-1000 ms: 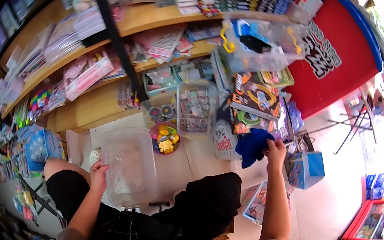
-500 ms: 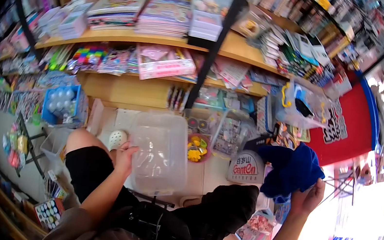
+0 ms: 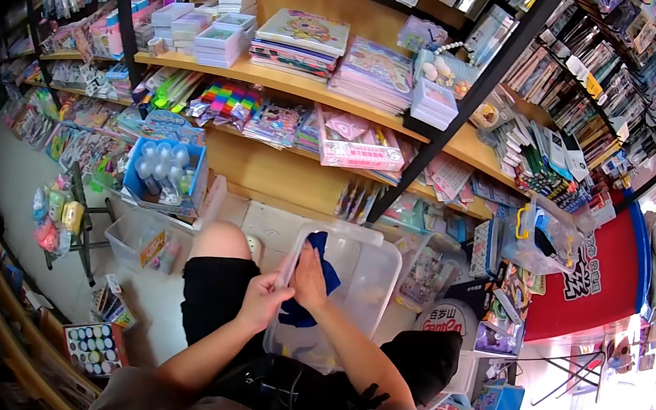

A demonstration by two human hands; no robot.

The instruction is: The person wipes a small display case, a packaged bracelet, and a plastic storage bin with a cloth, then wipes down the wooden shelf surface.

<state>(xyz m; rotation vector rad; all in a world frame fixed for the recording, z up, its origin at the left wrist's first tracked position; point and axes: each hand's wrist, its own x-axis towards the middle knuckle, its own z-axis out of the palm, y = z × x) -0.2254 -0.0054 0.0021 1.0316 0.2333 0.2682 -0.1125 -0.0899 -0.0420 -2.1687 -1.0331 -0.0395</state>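
Observation:
A clear plastic bin (image 3: 371, 282) stands tilted between my knees. My left hand (image 3: 262, 301) grips its left rim, thumb and fingers closed round the edge. Inside the bin my right hand (image 3: 308, 278) presses a dark blue cloth (image 3: 325, 270) against the left wall, its fingers stretched along that side. Part of the cloth is hidden under the right hand, and some of it shows below the palm.
Wooden shelves (image 3: 286, 86) with books and stationery rise in front. A blue box of bottles (image 3: 165, 174) and another clear bin (image 3: 134, 241) stand left. Right are a bin of small packets (image 3: 425, 273), a grey Ganten cap-like item (image 3: 446, 316) and a red table (image 3: 599, 277).
My right hand has brought the blue cloth from the far right into the bin. The left hand keeps hold of the rim. My view has turned, so the shelves sit further right.

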